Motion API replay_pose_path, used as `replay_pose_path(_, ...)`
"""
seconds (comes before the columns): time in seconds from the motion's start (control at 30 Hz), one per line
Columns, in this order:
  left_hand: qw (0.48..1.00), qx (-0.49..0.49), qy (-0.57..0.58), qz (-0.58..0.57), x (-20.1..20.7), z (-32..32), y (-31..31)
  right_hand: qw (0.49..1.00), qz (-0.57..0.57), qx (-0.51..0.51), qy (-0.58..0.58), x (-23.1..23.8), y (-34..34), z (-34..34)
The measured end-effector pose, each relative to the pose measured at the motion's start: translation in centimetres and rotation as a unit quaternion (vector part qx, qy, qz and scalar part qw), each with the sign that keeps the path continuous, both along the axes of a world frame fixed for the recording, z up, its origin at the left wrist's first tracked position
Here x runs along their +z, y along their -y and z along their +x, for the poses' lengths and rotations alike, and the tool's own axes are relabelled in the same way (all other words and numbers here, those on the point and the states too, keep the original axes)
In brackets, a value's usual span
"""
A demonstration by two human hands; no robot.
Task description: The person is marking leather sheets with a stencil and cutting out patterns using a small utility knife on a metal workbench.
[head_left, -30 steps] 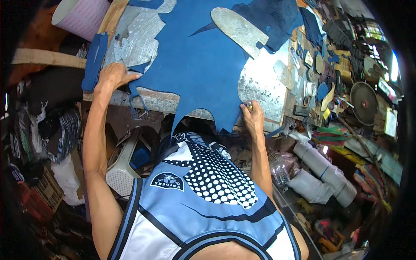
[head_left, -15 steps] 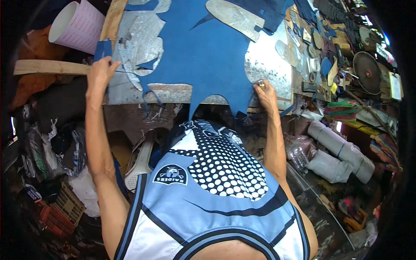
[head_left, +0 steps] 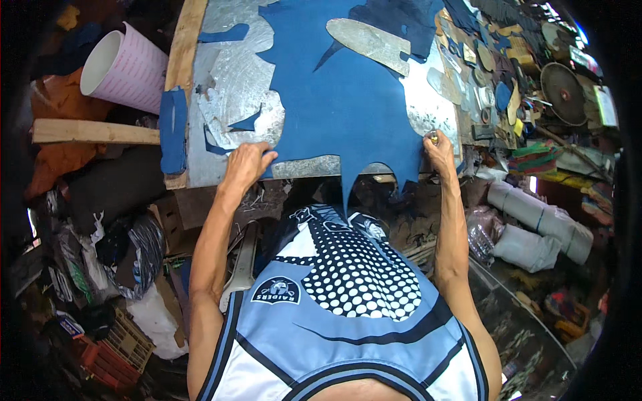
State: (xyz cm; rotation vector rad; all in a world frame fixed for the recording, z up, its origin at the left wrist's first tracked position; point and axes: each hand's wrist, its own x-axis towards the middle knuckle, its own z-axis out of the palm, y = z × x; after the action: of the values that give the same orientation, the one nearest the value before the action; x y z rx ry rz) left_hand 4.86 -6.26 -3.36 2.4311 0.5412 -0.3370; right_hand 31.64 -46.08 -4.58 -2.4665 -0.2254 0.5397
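Note:
A large blue sheet (head_left: 334,100), curved pieces cut from its edges, lies across the metal-topped table (head_left: 234,73); one pointed tail hangs over the near edge. My left hand (head_left: 249,166) rests at the sheet's near left corner, thumb spread from the fingers, fingertips touching the material or the tabletop. By the sheet's right edge, my right hand (head_left: 441,155) is closed round a small object with a shiny, yellowish end (head_left: 433,138); most of it is hidden. Toward the far side, a pale oblong template with a notched end (head_left: 371,43) lies on the sheet.
A narrow blue strip (head_left: 174,130) lies over the table's wooden left edge. Blue scraps (head_left: 247,122) sit left of the sheet. Beyond are a white bucket-like container (head_left: 127,70) and a wooden bar (head_left: 93,132). A fan (head_left: 564,93) and wrapped rolls (head_left: 538,214) are at right.
My left hand has moved right, from the blue strip to the sheet's near left corner. The strip now lies along the table's edge. The sheet's near end sits further right, with my right hand beside it.

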Motion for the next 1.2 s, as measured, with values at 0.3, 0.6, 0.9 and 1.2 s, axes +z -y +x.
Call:
replay_pose_path(0.3, 0.994, -0.056, -0.092, -0.035, 0.8, 0.3, -1.2, 0.997, -0.077, 0.029, 0.001, 0.4, 0.5, -0.6)
replay_pose_path(0.6, 0.979, 0.053, 0.126, 0.154, -1.1, -1.1, -1.0, 1.000, -0.019, 0.005, 0.023, 0.9, -2.0, -2.0)
replay_pose_path(0.9, 0.969, 0.065, -0.023, 0.235, -3.0, -4.7, -1.4, 0.950, -0.062, 0.195, 0.234, 0.2, -12.4, 5.6)
replay_pose_path(1.2, 0.966, 0.047, 0.115, 0.227, -5.8, 8.1, 5.7, 0.933, -0.129, 0.294, 0.165, 1.4, -16.6, 8.0)
